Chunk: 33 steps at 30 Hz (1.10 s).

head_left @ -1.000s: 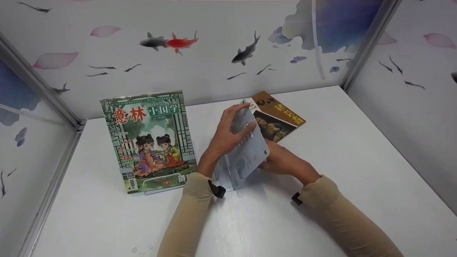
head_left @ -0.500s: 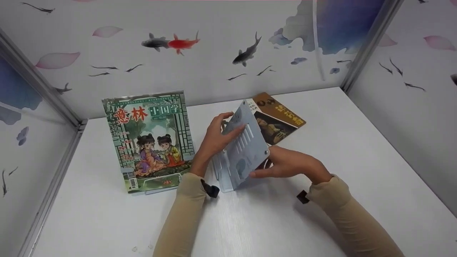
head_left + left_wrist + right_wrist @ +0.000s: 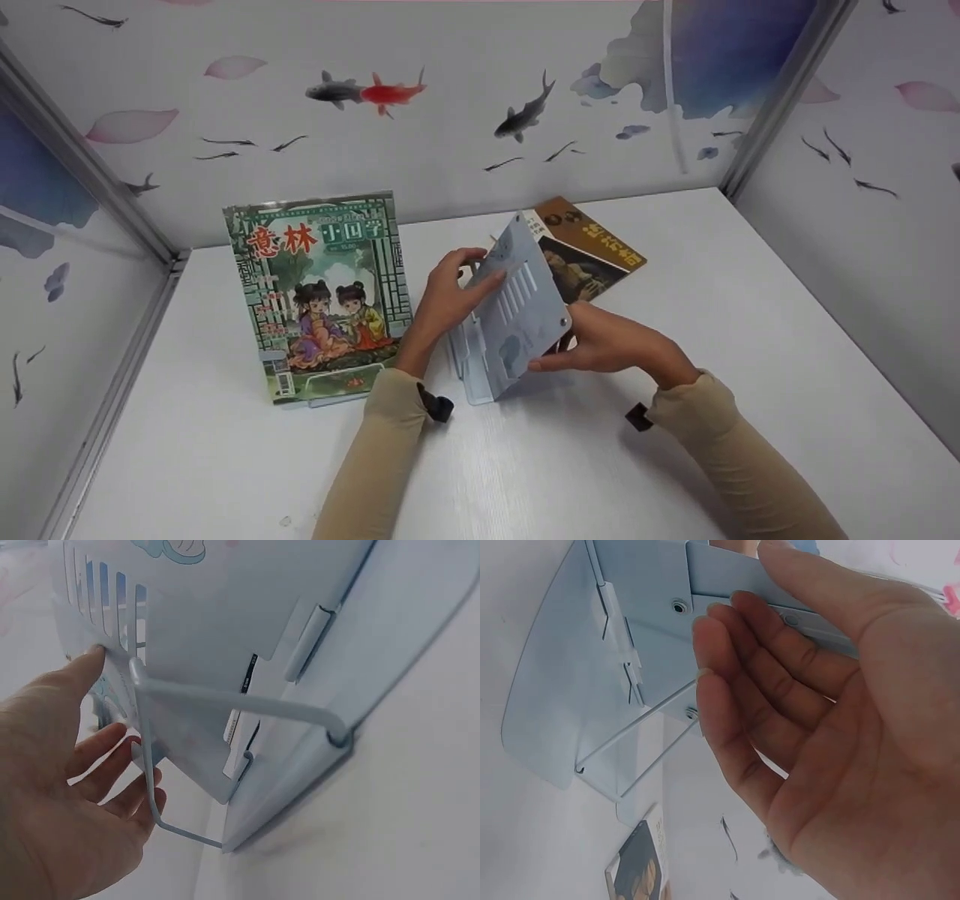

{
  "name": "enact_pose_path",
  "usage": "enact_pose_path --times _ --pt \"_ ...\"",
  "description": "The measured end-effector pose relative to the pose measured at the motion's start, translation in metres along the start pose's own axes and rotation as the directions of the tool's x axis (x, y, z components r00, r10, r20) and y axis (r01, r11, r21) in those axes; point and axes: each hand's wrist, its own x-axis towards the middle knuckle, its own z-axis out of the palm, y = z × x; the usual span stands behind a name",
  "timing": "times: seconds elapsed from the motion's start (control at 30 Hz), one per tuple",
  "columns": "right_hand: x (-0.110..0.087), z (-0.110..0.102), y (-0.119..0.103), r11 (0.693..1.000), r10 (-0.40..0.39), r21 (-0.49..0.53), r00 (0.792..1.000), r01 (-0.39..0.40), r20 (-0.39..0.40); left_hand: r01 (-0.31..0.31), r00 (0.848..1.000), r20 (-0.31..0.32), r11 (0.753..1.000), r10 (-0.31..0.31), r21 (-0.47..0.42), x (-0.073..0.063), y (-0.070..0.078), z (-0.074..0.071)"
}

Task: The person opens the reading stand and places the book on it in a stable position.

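A pale blue metal book stand (image 3: 521,319) with a slotted back panel stands tilted on the table, turned sideways. My left hand (image 3: 448,294) holds its left edge, thumb on the slotted face and fingers round the other side. At the lower right edge, my right hand (image 3: 611,341) grips the panel with its thumb in front and fingers behind. The left wrist view shows a bent wire prop (image 3: 240,701) joined to the base. In the right wrist view, curled fingers (image 3: 742,675) lie beside the stand's riveted panel (image 3: 649,585).
A green illustrated magazine (image 3: 330,300) leans upright on another stand, whose front lip (image 3: 345,394) shows, to the left. Behind the right hand a brown and black book (image 3: 592,244) lies flat. White walls printed with fish (image 3: 394,94) enclose the white table (image 3: 570,472).
My left hand has slid down and left from the panel's top edge. My right hand has come out from behind, its thumb now showing at the lower right edge. The camera has shifted slightly.
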Motion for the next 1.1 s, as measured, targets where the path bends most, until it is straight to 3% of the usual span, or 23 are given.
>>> enact_pose_path --times 0.17,0.27,0.4,0.57,0.77,1.0,1.1 --pt "-0.001 0.0 0.0 0.999 -0.021 -0.032 1.0 0.022 0.006 -0.047 0.997 0.068 0.994 0.041 0.097 0.0 -0.002 0.001" --pt "-0.002 -0.002 0.0 0.999 -0.024 -0.024 1.0 0.024 0.012 -0.034 0.995 0.094 0.995 0.025 0.097 0.0 -0.001 0.001" --pt "-0.003 -0.007 0.003 1.0 -0.011 -0.021 1.0 0.011 0.013 -0.013 0.997 0.083 0.995 0.005 0.102 -0.001 -0.002 0.0" --pt "-0.006 -0.018 0.014 0.998 0.063 -0.023 0.998 -0.063 -0.009 0.049 0.996 0.071 0.992 -0.057 0.114 -0.005 0.0 -0.001" --pt "-0.01 -0.032 0.026 0.992 0.121 -0.017 0.992 -0.122 -0.037 0.155 0.982 0.089 0.98 -0.167 0.127 -0.01 0.012 0.002" --pt "-0.01 -0.042 0.042 0.992 0.113 -0.049 0.991 -0.116 -0.068 0.167 0.981 0.074 0.974 -0.18 0.15 -0.015 0.011 0.004" --pt "-0.01 -0.047 0.049 0.992 0.119 -0.031 0.989 -0.122 -0.082 0.206 0.976 0.038 0.969 -0.213 0.139 -0.02 0.011 0.006"
